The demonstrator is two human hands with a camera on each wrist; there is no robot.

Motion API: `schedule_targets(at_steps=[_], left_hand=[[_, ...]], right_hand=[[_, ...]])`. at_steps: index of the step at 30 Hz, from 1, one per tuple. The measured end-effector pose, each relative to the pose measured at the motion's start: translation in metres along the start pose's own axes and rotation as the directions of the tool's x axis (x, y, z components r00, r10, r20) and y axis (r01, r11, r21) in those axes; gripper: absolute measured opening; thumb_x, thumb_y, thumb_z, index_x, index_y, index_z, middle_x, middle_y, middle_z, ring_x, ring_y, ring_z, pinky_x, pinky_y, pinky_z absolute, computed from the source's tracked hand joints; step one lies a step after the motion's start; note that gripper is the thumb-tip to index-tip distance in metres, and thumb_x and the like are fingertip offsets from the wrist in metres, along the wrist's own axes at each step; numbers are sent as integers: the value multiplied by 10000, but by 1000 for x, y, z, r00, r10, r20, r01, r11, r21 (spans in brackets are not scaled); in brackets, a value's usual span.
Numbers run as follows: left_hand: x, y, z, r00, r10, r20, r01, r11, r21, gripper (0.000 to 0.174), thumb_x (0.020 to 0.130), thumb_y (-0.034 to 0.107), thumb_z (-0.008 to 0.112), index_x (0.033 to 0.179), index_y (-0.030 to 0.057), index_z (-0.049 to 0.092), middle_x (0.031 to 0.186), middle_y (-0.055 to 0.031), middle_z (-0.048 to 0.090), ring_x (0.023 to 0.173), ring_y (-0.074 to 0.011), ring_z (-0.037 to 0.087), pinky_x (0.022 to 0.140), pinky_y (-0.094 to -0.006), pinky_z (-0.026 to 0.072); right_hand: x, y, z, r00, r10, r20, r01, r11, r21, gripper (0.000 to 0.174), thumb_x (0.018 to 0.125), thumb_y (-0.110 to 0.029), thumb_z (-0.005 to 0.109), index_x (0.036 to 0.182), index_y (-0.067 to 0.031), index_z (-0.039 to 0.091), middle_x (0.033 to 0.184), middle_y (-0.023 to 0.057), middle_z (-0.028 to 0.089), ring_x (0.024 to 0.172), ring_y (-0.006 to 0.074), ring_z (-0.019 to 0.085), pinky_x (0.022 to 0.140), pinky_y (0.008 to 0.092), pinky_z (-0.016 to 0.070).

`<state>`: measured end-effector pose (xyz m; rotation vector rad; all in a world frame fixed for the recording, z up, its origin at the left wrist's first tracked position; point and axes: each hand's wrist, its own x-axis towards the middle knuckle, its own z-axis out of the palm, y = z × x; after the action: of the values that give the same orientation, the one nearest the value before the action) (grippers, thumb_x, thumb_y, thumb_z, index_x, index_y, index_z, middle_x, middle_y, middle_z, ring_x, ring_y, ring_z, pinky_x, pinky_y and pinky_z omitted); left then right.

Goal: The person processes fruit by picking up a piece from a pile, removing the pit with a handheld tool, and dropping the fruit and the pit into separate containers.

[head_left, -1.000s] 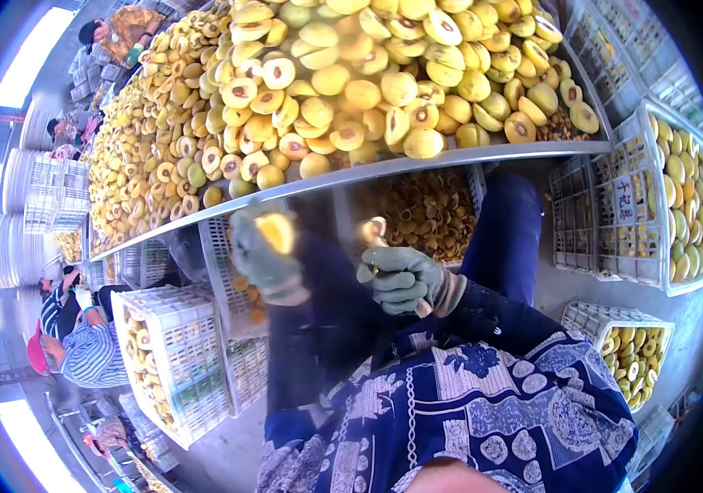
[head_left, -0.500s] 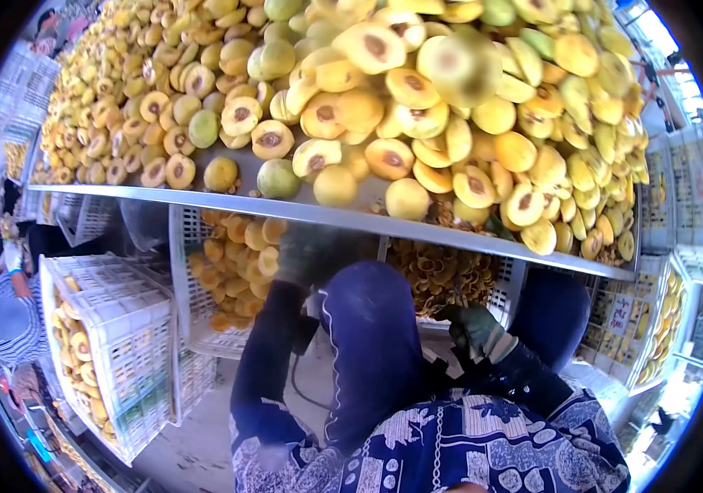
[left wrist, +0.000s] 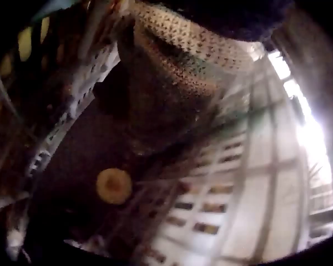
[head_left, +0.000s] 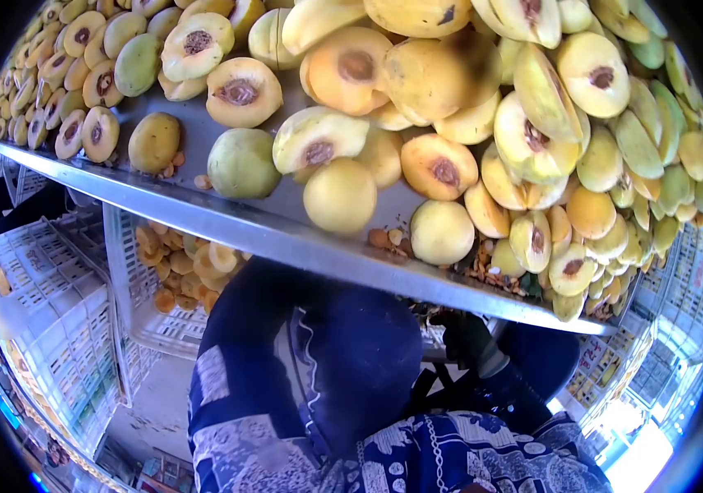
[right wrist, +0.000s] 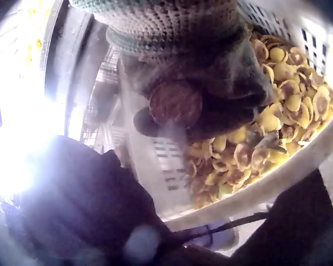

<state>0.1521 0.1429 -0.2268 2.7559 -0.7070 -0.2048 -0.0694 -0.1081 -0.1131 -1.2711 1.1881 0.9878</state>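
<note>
In the right wrist view, my gloved right hand grips a handle, whose round brown end shows. Yellow scraps fill a crate beyond it. The head view has that hand below the metal table's edge. My left hand is hidden there under the table; in the left wrist view its glove is dark and blurred, the fingers unclear. Just below it shows a round yellow fruit piece, and whether they touch cannot be told. Halved fruit lies on the table.
Beneath the table at left, a crate holds yellow fruit pieces. Farther left is another white crate. My knee is close under the table edge. More crates stand at the right.
The head view has moved closer to the table. My left hand, with a fruit piece a second ago, has gone down out of sight under the edge. My right hand has lowered beside my knee.
</note>
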Motion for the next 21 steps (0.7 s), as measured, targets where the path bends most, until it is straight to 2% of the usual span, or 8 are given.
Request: schedule_targets(at_steps=[1, 3, 12, 16, 18, 19, 21], left_hand=[[2, 1, 0, 1000, -10, 1, 10, 1000, 5, 247, 815, 327, 578, 955, 146, 671, 1025, -128, 659, 902, -327, 628, 753, -441, 500], [8, 3, 3, 1000, -21, -1, 21, 1000, 9, 249, 814, 328, 579, 955, 146, 671, 1024, -128, 659, 903, -327, 628, 754, -441, 500], [28, 10, 10, 997, -70, 15, 70, 997, 23, 255, 809, 334, 585, 956, 146, 673, 1021, -128, 659, 906, -327, 626, 759, -444, 497], [31, 10, 10, 997, -79, 10, 79, 996, 29, 257, 807, 337, 587, 957, 146, 673, 1020, -128, 660, 908, -327, 626, 761, -445, 496], [31, 10, 10, 997, -81, 8, 80, 996, 28, 259, 806, 339, 588, 957, 147, 673, 1020, -128, 660, 909, -327, 626, 762, -446, 496], [30, 9, 9, 997, -82, 4, 82, 996, 26, 259, 806, 339, 589, 957, 147, 674, 1019, -128, 660, 909, -327, 625, 763, -446, 495], [28, 11, 7, 997, -77, 12, 77, 997, 24, 261, 805, 341, 590, 957, 147, 674, 1019, -128, 660, 910, -327, 625, 764, -447, 495]], right_hand=[[5, 8, -5, 1000, -4, 27, 4, 1000, -15, 175, 882, -273, 613, 902, -99, 613, 494, 10, 431, 334, 162, 382, 308, 306, 296], [17, 35, -21, 1000, -11, 26, 11, 1000, 1, 295, 907, -309, 522, 1111, -127, 634, 537, 26, 495, 426, 148, 498, 386, 291, 371], [22, 32, -37, 999, -36, 24, 38, 998, -56, 306, 847, -258, 547, 1110, -121, 625, 553, 68, 515, 467, 191, 523, 438, 316, 404], [22, 25, -40, 988, -152, 12, 152, 976, -156, 318, 820, -235, 559, 1109, -118, 621, 560, 87, 523, 485, 210, 535, 461, 327, 419], [22, 17, -41, 962, -271, 22, 266, 919, -293, 325, 806, -224, 564, 1109, -117, 618, 563, 97, 528, 494, 220, 541, 473, 332, 427], [22, 13, -40, 932, -361, 41, 346, 849, -399, 329, 800, -218, 567, 1109, -116, 617, 565, 101, 530, 499, 225, 544, 479, 335, 430], [19, 9, -39, 837, -534, 120, 484, 620, -617, 338, 786, -207, 573, 1108, -115, 615, 569, 111, 534, 508, 234, 549, 490, 341, 438]])
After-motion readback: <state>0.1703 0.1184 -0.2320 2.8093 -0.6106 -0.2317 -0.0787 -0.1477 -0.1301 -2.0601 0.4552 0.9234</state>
